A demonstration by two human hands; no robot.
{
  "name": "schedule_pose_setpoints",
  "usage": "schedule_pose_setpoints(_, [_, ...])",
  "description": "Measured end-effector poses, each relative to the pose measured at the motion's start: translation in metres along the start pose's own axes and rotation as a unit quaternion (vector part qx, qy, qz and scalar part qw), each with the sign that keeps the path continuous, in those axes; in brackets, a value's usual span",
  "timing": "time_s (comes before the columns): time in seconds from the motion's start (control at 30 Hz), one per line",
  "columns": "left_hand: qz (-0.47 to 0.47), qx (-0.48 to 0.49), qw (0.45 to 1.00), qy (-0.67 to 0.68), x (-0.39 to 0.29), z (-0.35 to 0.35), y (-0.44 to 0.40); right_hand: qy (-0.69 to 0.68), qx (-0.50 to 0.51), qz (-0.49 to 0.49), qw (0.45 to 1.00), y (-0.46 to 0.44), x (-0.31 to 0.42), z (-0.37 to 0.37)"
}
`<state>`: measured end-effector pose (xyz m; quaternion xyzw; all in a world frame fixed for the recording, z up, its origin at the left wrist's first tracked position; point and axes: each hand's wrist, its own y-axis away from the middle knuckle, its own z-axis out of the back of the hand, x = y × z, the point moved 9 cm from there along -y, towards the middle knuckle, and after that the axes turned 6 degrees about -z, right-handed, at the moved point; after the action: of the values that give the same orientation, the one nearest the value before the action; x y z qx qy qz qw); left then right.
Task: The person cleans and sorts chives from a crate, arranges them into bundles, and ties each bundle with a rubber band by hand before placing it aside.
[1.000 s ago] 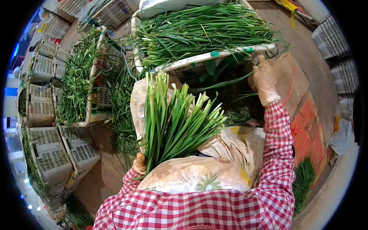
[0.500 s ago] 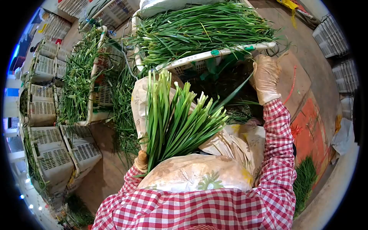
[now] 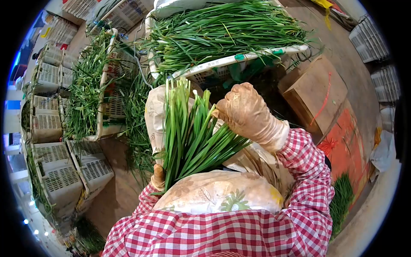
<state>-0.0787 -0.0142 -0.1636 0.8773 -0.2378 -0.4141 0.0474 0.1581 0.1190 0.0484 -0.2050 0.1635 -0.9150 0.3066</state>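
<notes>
A fanned bunch of green stalks (image 3: 188, 141) lies over my lap, its pale cut ends pointing away from me. Around its lower left side my gloved left hand (image 3: 158, 177) is closed; only the thumb and part of the glove show. My gloved right hand (image 3: 246, 109) is closed at the bunch's upper right, its fingertips pinching the pale end of a stalk there. Beneath the bunch is a patterned apron (image 3: 214, 192) with brown and yellow stains.
A white crate (image 3: 214, 64) heaped with long green leaves stands ahead. Another crate (image 3: 102, 103) of loose leaves is at the left, beside stacked crates (image 3: 58, 171). A cardboard box (image 3: 319, 92) with a red string sits at the right.
My right hand has come from beside the far crate's right corner back toward me, onto the bunch's upper right. The long leaf it pulled is no longer seen there. My left hand stays on the bunch.
</notes>
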Motion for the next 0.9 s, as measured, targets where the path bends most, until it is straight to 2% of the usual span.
schedule_pose_setpoints(0.07, [-0.005,-0.007,1.000,-0.009,-0.003,-0.005,-0.001,0.014,0.010,0.005,1.000,0.005,-0.006,0.005])
schedule_pose_setpoints(0.13, [-0.012,-0.014,1.000,-0.019,-0.007,-0.009,-0.002,-0.078,-0.106,-0.029,0.991,0.013,-0.034,0.029])
schedule_pose_setpoints(0.2, [-0.018,-0.021,0.999,-0.024,-0.009,-0.014,-0.003,-0.043,-0.126,-0.093,0.987,0.020,-0.063,0.033])
schedule_pose_setpoints(0.27, [-0.028,-0.018,0.999,-0.012,-0.011,-0.019,-0.006,0.100,-0.138,-0.106,0.980,0.029,-0.082,0.031])
schedule_pose_setpoints(0.33, [-0.040,-0.021,0.999,-0.005,-0.015,-0.020,-0.006,0.165,-0.195,-0.121,0.959,0.039,-0.110,0.038])
schedule_pose_setpoints(0.37, [-0.044,-0.023,0.999,0.001,-0.017,-0.021,-0.007,0.227,-0.185,-0.160,0.943,0.047,-0.128,0.043])
schedule_pose_setpoints(0.4, [-0.052,-0.026,0.998,0.005,-0.019,-0.021,-0.006,0.222,-0.199,-0.175,0.938,0.057,-0.150,0.050])
schedule_pose_setpoints(0.43, [-0.059,-0.030,0.998,0.011,-0.021,-0.020,-0.005,0.261,-0.166,-0.244,0.919,0.072,-0.179,0.048])
schedule_pose_setpoints(0.47, [-0.065,-0.032,0.997,0.015,-0.023,-0.020,-0.005,0.279,-0.183,-0.281,0.900,0.087,-0.200,0.054])
schedule_pose_setpoints(0.5, [-0.071,-0.035,0.997,0.020,-0.025,-0.020,-0.004,0.283,-0.112,-0.360,0.882,0.102,-0.229,0.051])
schedule_pose_setpoints(0.53, [-0.076,-0.038,0.996,0.023,-0.025,-0.021,-0.004,0.282,-0.113,-0.358,0.883,0.111,-0.240,0.048])
schedule_pose_setpoints(0.6, [-0.082,-0.038,0.996,0.027,-0.027,-0.023,-0.004,0.232,-0.032,-0.485,0.842,0.140,-0.283,0.024])
schedule_pose_setpoints(0.67, [-0.085,-0.037,0.995,0.032,-0.028,-0.027,-0.005,0.168,0.001,-0.456,0.874,0.090,-0.194,0.024])
schedule_pose_setpoints(0.7, [-0.085,-0.035,0.995,0.034,-0.029,-0.030,-0.005,-0.022,-0.101,-0.374,0.922,0.081,-0.172,0.009])
schedule_pose_setpoints(0.73, [-0.086,-0.032,0.995,0.034,-0.029,-0.033,-0.006,-0.129,-0.039,-0.325,0.936,0.062,-0.139,-0.003])
schedule_pose_setpoints(0.8, [-0.087,-0.028,0.995,0.039,-0.030,-0.038,-0.008,-0.301,0.111,-0.232,0.918,0.033,-0.067,-0.019])
schedule_pose_setpoints(0.87, [-0.091,-0.029,0.994,0.043,-0.032,-0.041,-0.008,-0.196,0.129,-0.105,0.967,0.028,-0.031,-0.023])
schedule_pose_setpoints(0.9, [-0.094,-0.029,0.994,0.045,-0.033,-0.043,-0.008,-0.211,0.063,-0.110,0.969,0.032,-0.028,-0.020])
